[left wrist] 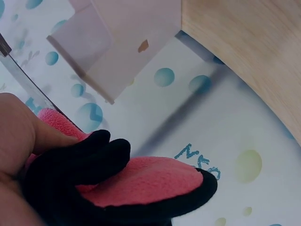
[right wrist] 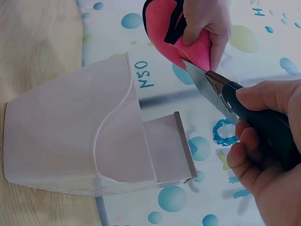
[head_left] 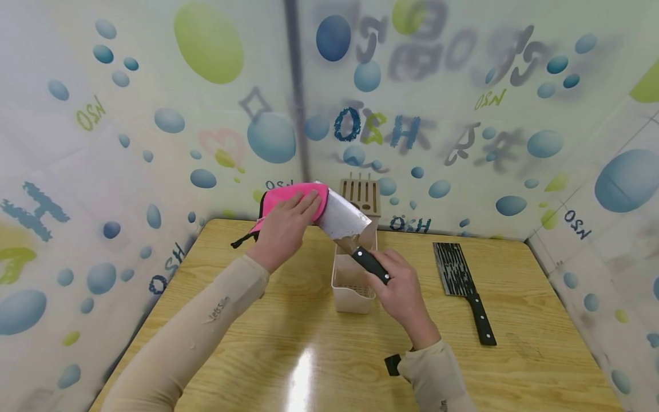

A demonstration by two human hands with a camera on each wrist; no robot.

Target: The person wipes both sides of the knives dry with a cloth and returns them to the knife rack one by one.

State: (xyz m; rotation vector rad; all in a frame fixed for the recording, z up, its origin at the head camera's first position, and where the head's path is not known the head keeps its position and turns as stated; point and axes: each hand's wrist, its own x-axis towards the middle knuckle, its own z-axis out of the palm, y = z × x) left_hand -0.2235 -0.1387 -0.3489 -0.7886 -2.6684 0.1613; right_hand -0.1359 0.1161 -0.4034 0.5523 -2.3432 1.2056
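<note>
My right hand [head_left: 401,289] grips the black riveted handle [head_left: 372,265] of a cleaver [head_left: 344,214], raised above the table with its broad blade angled up and left. A pink cloth [head_left: 288,197] with black edging is folded over the blade's far end. My left hand [head_left: 288,229] pinches the blade through this cloth, thumb on one side and fingers on the other, as the right wrist view shows. Behind and below the cleaver stands a pale knife holder [right wrist: 70,127] with a slotted brown top [head_left: 360,194]. Part of the blade is hidden under the cloth.
A second cleaver [head_left: 455,269], its blade dark-streaked, lies on the wooden table [head_left: 525,309] to the right. A small black object [head_left: 393,364] shows beside my right wrist. Patterned curtain-like walls [head_left: 453,114] enclose the table's back and sides.
</note>
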